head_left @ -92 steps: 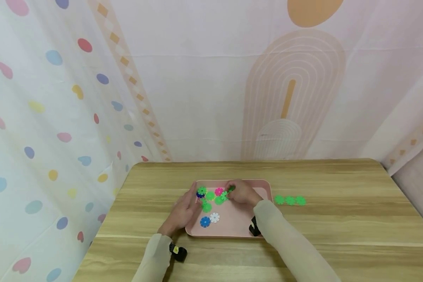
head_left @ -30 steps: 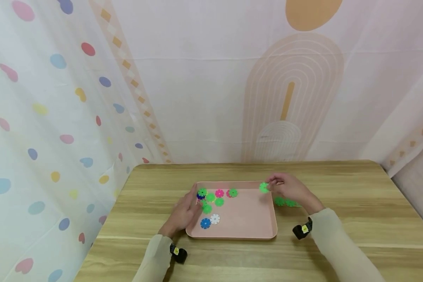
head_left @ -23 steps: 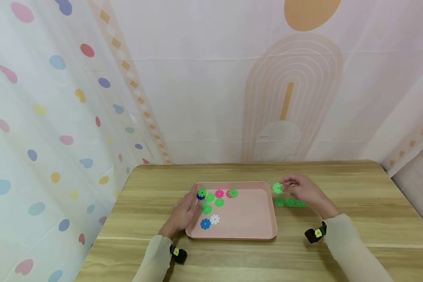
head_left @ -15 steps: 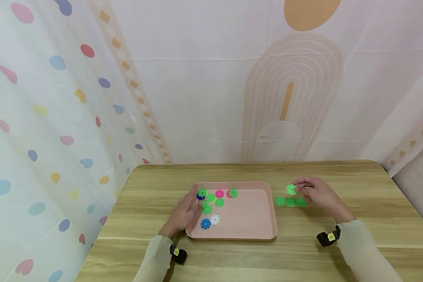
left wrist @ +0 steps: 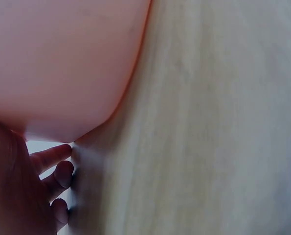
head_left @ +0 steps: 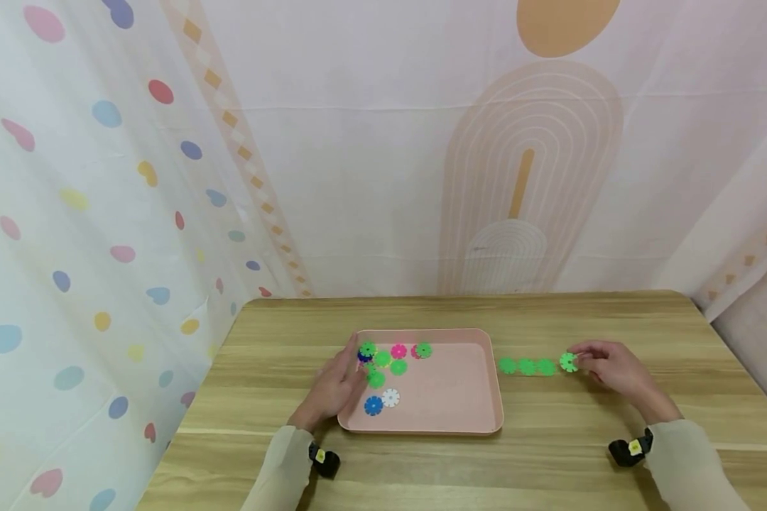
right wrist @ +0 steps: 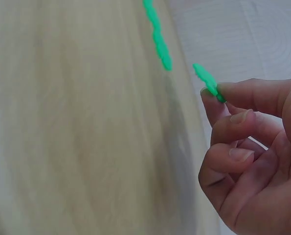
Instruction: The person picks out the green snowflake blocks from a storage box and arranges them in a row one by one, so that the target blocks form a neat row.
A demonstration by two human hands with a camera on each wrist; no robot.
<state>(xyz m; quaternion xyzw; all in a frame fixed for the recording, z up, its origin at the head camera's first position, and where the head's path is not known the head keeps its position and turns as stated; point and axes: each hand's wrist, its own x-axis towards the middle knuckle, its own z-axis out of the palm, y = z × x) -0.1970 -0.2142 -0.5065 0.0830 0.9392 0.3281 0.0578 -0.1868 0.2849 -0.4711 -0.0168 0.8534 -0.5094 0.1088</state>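
Observation:
My right hand pinches a green notched snowflake disc between thumb and fingertips, just right of a row of 3 green discs on the wooden table. In the right wrist view this green disc stands tilted, held at its edge, apart from the row's end. My left hand holds the left side of the pink tray, fingers along the outer wall and thumb over the rim. The left wrist view shows several fingertips beside the tray's outer wall.
Inside the tray's left half lie several green discs, a pink disc, a blue disc and a white disc, some overlapping. A patterned curtain hangs behind the wooden table.
My right hand has taken a green disc from the tray, carried it right over the row, and lowered it near the row's right end. The left hand has stayed at the tray.

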